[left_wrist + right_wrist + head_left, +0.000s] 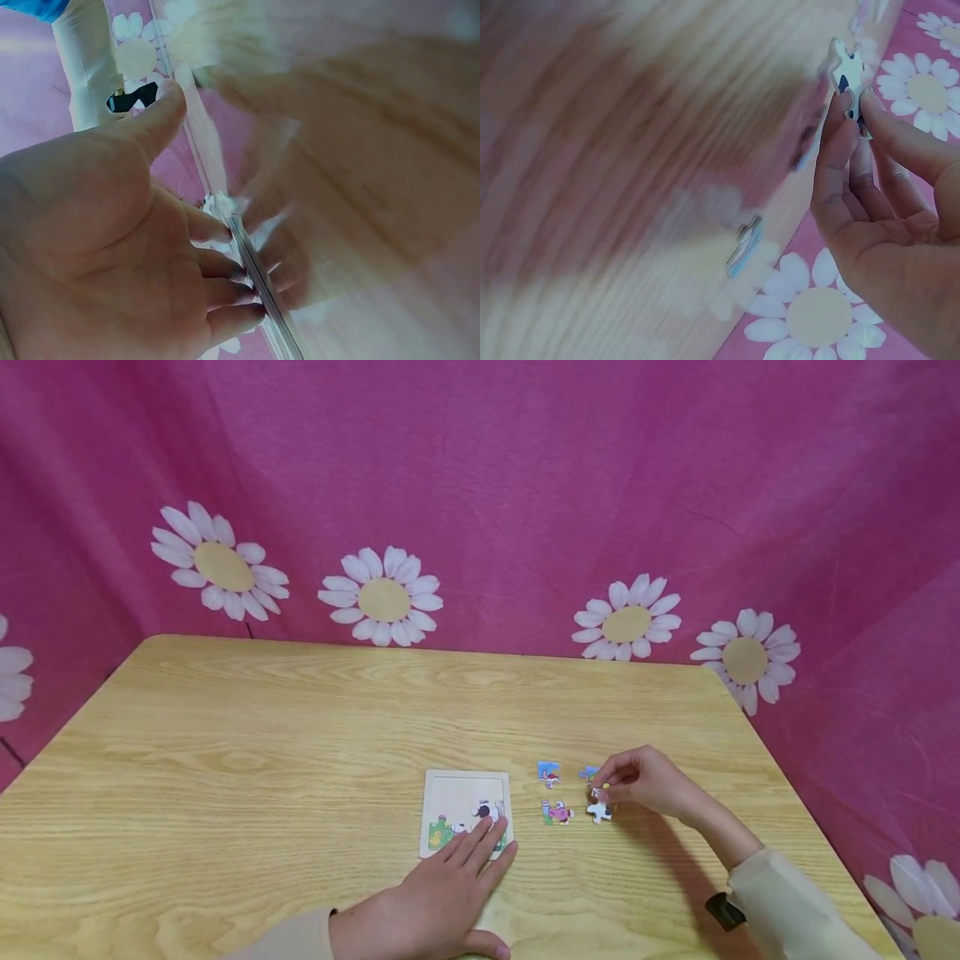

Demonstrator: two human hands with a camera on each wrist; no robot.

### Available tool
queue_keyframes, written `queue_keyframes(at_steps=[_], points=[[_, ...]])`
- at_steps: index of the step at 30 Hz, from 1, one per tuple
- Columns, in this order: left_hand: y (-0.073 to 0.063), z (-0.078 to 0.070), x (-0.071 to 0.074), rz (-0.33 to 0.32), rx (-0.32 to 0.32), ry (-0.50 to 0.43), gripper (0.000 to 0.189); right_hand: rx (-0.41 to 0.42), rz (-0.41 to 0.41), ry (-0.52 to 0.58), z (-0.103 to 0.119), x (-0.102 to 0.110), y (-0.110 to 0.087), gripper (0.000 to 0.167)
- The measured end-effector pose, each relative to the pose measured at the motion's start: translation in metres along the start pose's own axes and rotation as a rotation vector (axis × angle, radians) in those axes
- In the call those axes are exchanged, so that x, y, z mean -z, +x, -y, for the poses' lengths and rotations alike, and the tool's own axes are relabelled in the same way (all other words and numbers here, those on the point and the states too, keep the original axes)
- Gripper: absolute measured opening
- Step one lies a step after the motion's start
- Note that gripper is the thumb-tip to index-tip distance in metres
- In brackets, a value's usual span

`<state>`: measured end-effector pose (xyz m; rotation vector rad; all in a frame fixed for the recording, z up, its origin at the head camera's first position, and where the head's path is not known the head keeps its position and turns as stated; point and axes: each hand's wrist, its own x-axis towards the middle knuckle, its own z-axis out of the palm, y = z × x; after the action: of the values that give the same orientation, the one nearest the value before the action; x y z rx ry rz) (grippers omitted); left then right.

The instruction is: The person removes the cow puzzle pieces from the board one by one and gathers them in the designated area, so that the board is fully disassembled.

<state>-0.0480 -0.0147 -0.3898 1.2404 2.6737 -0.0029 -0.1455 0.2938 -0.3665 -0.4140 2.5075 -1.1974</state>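
Note:
My right hand [647,785] pinches a white puzzle piece with dark patches [599,811] between thumb and fingers. In the right wrist view the same puzzle piece [847,71] stands on edge in the fingertips. My left hand [457,885] lies flat with straight fingers over the lower right of a square wooden puzzle tray [429,793]. Several pieces sit along the tray's lower part, among them a green piece with a yellow duck [437,836] and a black-and-white piece [485,811], partly hidden by the fingers. The left wrist view shows the fingertips [251,311] at the tray's edge.
Between the tray and my right hand lie a blue piece with a red figure [549,772] and a pink-and-green piece [557,812]. Another blue piece [588,772] is partly covered by the right hand. The wooden table [262,760] meets a pink flowered curtain [495,510] behind.

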Motion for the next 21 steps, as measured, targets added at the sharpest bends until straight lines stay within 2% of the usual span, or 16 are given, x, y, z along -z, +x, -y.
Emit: queue_keyframes(at_steps=[11,21], points=[[0.0,-0.001,0.001,0.004,0.004,0.027,0.1,0.066,-0.079,-0.173,-0.004,-0.007,-0.006,0.008],[-0.004,-0.001,-0.004,-0.033,-0.024,0.082,0.097,0.121,-0.099,-0.184,-0.007,-0.011,-0.007,0.01]])
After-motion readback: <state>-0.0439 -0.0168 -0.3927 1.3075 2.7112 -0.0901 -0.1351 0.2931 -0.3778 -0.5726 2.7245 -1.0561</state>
